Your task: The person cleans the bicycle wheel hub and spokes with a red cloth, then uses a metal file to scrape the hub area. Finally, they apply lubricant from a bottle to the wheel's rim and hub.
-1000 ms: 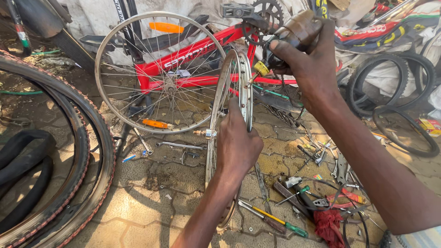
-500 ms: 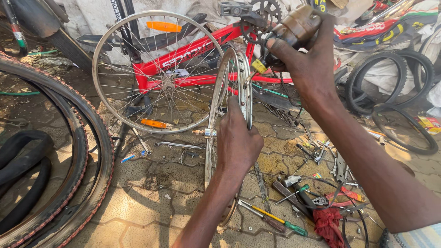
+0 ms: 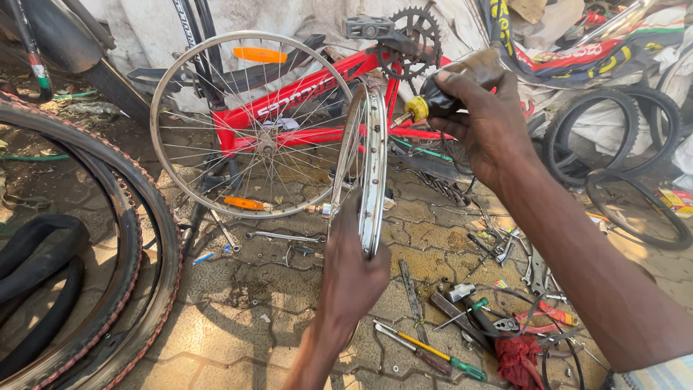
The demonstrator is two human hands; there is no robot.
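While the left hand (image 3: 351, 271) clamps the bare wheel rim (image 3: 368, 166) upright and edge-on over the middle of the paved floor (image 3: 238, 303), the right hand (image 3: 480, 119) is wrapped tight around a screwdriver (image 3: 426, 107) with a yellow-collared handle, its tip pointed at the rim's upper edge. With only one hand steadying it from below, the rim could twist or roll if the tool pushes hard, and the tip might skid off the polished metal toward the left fingers. Loose wrenches (image 3: 285, 236) and a green-tipped screwdriver (image 3: 426, 350) lie near the rim's foot, so a dropped rim would land among them. Behind stands a spoked wheel (image 3: 253, 123) against a red bicycle frame (image 3: 317, 90).
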